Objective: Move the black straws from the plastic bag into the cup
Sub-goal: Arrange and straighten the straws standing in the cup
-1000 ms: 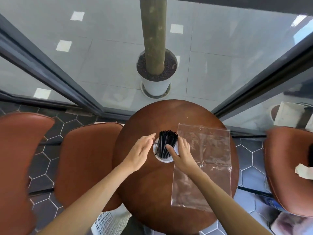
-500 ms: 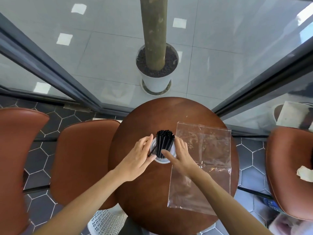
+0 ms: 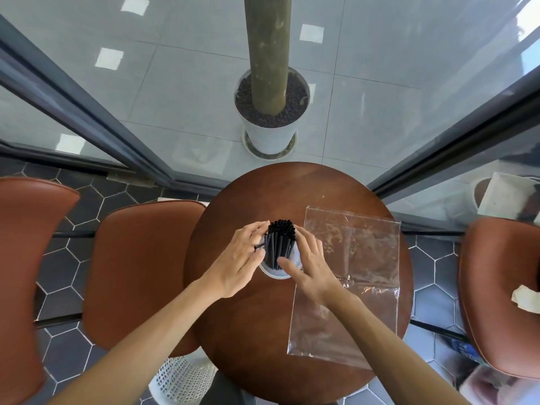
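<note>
Two hands, left hand (image 3: pixel 236 263) and right hand (image 3: pixel 311 263), fingers straight, press one bunch of black straws (image 3: pixel 280 244) in one cup (image 3: pixel 276 273), beside one plastic bag (image 3: pixel 347 285) at mid frame

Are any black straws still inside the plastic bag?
No, the plastic bag lies flat and see-through on the table; the black straws stand bundled in the cup.

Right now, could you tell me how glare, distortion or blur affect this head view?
Head view: wide-angle bending curves the window frames; glare glints on the plastic bag; bright patches reflect in the glass; the straws and both hands stay sharp.
</note>
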